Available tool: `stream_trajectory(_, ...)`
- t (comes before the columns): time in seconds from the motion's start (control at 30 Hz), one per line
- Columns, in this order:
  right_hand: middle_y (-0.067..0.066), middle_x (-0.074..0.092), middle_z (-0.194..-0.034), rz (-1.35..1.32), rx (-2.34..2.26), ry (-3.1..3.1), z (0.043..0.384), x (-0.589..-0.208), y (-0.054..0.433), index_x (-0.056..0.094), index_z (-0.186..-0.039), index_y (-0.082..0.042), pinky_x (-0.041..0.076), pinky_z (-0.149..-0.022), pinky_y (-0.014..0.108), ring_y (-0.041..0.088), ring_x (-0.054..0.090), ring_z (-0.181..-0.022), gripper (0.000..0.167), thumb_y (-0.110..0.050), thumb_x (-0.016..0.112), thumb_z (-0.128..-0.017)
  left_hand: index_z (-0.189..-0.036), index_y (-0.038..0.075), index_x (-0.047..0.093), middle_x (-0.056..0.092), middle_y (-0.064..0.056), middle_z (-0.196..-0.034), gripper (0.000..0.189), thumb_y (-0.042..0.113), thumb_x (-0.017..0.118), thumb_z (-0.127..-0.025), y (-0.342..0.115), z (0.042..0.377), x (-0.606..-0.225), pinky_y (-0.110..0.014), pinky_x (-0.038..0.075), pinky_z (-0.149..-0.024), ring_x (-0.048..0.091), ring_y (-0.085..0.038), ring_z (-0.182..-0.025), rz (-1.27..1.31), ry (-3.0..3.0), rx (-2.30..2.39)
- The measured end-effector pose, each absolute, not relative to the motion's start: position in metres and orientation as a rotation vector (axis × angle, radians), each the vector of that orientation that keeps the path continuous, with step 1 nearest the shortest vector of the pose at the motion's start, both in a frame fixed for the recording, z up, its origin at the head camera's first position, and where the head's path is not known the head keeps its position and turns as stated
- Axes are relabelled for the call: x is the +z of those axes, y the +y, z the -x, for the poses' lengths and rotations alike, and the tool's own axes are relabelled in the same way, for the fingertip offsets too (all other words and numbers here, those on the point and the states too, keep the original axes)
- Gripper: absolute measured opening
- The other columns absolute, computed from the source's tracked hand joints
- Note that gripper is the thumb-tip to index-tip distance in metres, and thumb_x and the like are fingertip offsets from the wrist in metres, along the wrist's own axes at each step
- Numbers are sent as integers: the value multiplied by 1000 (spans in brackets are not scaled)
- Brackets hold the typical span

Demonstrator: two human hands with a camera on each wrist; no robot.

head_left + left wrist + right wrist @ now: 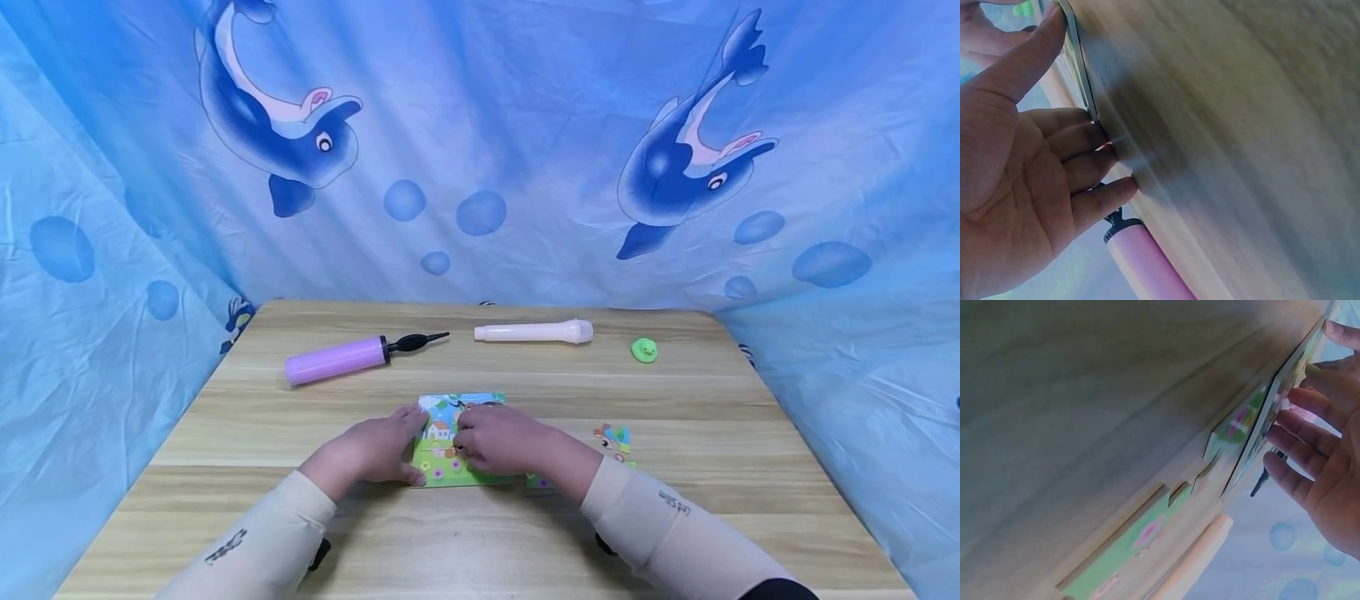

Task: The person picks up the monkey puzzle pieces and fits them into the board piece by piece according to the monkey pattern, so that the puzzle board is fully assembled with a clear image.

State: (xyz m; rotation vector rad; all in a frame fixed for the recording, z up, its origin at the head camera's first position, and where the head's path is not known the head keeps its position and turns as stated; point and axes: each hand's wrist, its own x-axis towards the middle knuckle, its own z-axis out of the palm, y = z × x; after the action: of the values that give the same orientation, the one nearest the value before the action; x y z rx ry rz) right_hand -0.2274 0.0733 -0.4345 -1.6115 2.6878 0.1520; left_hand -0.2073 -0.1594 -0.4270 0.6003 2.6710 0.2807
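A picture puzzle board (pixel 450 478) with a house, sky and flowers lies flat on the wooden table. My left hand (pixel 384 446) rests along its left side, thumb by the near corner and fingers by the far one. In the left wrist view the thumb (pixel 1029 65) touches the thin board edge and the other fingers extend loosely. My right hand (pixel 498 437) is over the middle and right of the board, hiding that part. Its extended fingers (pixel 1300 450) touch the board's surface in the right wrist view; no piece shows clearly between them.
Loose puzzle pieces (pixel 617 435) lie right of the board, partly behind my right forearm. Farther back are a purple hand pump (pixel 337 361) with black nozzle, a white microphone-shaped stick (pixel 528 332) and a small green duck (pixel 644 350). A blue dolphin-print curtain (pixel 480 125) hangs behind the table.
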Motion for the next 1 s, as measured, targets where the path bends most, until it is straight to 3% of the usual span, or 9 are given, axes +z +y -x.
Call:
stream_trajectory(0.3, 2, 52, -143, 1443, 255, 2642, 218, -430, 78, 55, -141, -22, 46, -106, 37, 18, 50, -131, 49, -39, 61, -94, -153, 13, 35, 25, -17, -161, 92, 51, 76, -80, -159, 208, -429, -51, 36, -113, 32, -35, -145, -626, 2660, 279)
stream_trajectory(0.47, 2, 43, -153, 1391, 205, 2602, 215, -429, 83, 52, -143, -23, 42, -111, 39, 20, 42, -140, 52, -41, 60, -95, -153, 12, 36, 24, -18, -161, 90, 51, 74, -81, -159, 207, -427, -52, 34, -114, 28, -36, -147, -645, 2655, 239)
stream_trajectory(0.7, 3, 45, -151, 1411, -20, 2669, 214, -428, 108, 54, -141, -22, 38, -114, 38, 20, 41, -140, 46, -39, 58, -98, -153, 13, 36, 24, -18, -161, 91, 51, 75, -80, -159, 204, -426, -52, 35, -114, 28, -37, -146, -644, 2645, 245)
stream_trajectory(1.0, 8, 55, -139, 1016, -206, 2800, 214, -409, 174, 55, -139, -13, 45, -107, 45, 27, 51, -130, 47, -30, 62, -96, -153, 12, 35, 23, -18, -161, 90, 49, 75, -81, -158, 204, -424, -52, 34, -114, 26, -35, -147, -655, 2652, 242)
